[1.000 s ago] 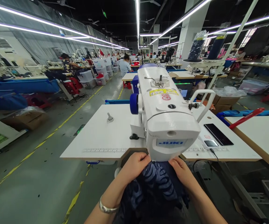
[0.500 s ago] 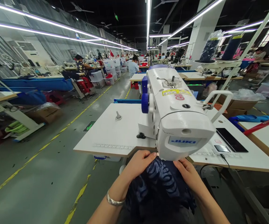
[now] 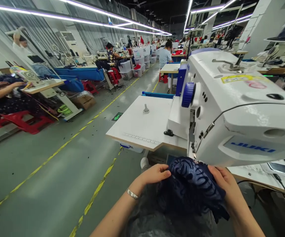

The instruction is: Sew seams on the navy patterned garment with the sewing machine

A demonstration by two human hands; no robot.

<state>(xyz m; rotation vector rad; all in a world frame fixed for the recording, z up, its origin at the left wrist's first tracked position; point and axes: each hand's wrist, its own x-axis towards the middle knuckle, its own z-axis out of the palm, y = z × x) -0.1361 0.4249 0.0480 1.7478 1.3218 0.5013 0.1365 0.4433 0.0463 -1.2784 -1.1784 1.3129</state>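
Observation:
Dark blue patterned fabric (image 3: pixel 192 184) hangs bunched below the head of a white JUKI sewing machine (image 3: pixel 251 125). Its upper edge lies close under the needle area, where a small light glows. My left hand (image 3: pixel 154 173), with a silver bracelet at the wrist, pinches the fabric's left edge between thumb and fingers. On the other side my right hand (image 3: pixel 225 182) grips the right edge, thumb on top and the other fingers partly hidden behind the cloth. The lower part of the fabric falls over a dark, shiny covering on my lap.
The white machine table (image 3: pixel 140 121) bears a small grey object (image 3: pixel 146 109) and a printed ruler (image 3: pixel 142 138). A phone-like device (image 3: pixel 280 168) with a cable lies at right. Co-workers sit left and ahead; a yellow-taped aisle (image 3: pixel 83 126) runs along the left.
My view has turned left and come closer to the machine. The left hand has shifted slightly away from the needle area; both hands still hold the fabric, and more of its pattern shows.

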